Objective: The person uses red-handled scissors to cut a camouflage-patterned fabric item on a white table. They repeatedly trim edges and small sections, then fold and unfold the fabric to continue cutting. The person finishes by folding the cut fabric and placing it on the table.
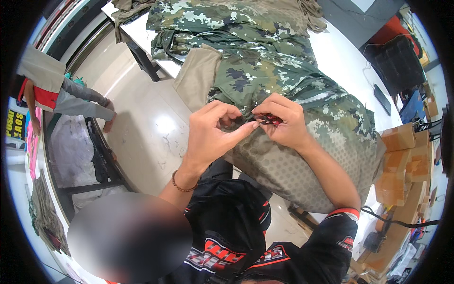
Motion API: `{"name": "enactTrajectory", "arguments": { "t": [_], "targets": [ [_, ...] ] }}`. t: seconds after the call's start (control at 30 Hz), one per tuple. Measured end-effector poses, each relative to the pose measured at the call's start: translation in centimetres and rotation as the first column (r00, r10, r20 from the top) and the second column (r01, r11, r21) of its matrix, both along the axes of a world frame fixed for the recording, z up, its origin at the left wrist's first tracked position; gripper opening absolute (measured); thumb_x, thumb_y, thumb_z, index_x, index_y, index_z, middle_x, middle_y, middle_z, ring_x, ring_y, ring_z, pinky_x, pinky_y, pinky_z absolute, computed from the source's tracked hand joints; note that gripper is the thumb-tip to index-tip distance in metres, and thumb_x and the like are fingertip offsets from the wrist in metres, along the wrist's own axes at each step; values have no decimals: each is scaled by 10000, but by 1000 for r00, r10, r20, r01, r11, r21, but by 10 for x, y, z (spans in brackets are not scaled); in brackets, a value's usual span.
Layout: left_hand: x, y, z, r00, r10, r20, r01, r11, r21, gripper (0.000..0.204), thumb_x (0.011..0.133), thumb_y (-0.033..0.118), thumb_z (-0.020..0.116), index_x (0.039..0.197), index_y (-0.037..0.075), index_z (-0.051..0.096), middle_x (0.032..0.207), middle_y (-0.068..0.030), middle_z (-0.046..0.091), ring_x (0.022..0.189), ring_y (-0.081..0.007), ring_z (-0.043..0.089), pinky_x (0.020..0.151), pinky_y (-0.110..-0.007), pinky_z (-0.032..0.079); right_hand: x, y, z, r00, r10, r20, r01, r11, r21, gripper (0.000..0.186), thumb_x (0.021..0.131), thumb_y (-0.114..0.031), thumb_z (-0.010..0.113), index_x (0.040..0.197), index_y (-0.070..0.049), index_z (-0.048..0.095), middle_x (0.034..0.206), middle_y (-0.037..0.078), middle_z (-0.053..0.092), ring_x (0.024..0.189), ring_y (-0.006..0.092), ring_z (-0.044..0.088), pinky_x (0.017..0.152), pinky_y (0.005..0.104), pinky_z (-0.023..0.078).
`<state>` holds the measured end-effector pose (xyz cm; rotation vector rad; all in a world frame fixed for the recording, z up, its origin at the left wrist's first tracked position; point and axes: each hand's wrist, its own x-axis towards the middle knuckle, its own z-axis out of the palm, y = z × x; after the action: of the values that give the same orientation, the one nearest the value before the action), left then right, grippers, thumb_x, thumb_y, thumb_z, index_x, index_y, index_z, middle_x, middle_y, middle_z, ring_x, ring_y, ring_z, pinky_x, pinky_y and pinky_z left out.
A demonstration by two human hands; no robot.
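Observation:
My left hand (211, 130) is closed, its fingers curled and its thumb stretched towards my right hand. Whatever its fingertips pinch is too small and dark to make out. In my right hand (289, 124) is a small red-handled hand tool (270, 120) with dark jaws, either pliers or snips. Its tip meets the left thumb. Both hands are just above a camouflage garment (265, 78), whose green patterned cloth turns to plain brown dotted cloth (293, 165) near me. A pale zipper strip (319, 98) shows to the right of my hands.
More camouflage garments cover the white table (338, 57). A phone (382, 99) lies at its right edge, near cardboard boxes (397, 163) and a black cable (402, 221). Another person (56, 90) stands at far left beside a rack-like table (90, 187). Glossy floor tiles (156, 109) lie between.

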<state>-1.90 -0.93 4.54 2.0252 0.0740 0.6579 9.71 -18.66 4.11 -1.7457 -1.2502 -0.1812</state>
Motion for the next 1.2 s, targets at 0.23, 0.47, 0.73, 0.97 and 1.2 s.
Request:
{"name": "enactTrajectory", "arguments": {
  "t": [0.23,0.47,0.73,0.97,1.2],
  "targets": [
    [0,-12,-14,993,114,-20,-112,991,74,193,745,97,882,877,6,775,797,-88,737,666,-144,689,586,-263,518,2,-3,-11,1000,28,-4,-28,999,18,257,653,75,745,876,-53,745,825,58,643,664,214,660,567,307,511],
    [-6,-11,-19,994,86,-72,-78,991,105,115,780,35,819,866,7,747,776,-99,696,632,-189,644,597,-307,495,4,-5,-15,998,41,42,-37,994,-101,320,558,57,724,850,-74,731,822,38,640,630,230,636,543,339,507],
    [-17,-5,-13,981,-104,-164,119,990,81,136,818,22,779,896,-6,671,846,-107,647,758,-257,621,700,-352,490,5,-2,-7,986,83,-142,-103,984,-144,201,684,-5,750,871,-70,718,719,36,608,583,160,585,526,309,461],
    [-16,-5,-15,992,-101,79,93,991,97,144,809,7,788,889,2,669,872,-101,669,788,-245,662,713,-332,524,6,-14,39,519,66,-852,-358,922,-147,403,1028,-374,601,884,-18,722,595,-49,502,548,43,430,509,226,336],
    [-12,-8,-22,975,-134,175,123,990,76,149,815,-11,780,898,6,658,891,-102,692,810,-242,678,712,-338,539,6,-17,44,422,-101,-901,-500,803,-324,619,1059,-543,438,815,-26,675,563,-67,393,511,51,330,473,242,255]
  ]
}}
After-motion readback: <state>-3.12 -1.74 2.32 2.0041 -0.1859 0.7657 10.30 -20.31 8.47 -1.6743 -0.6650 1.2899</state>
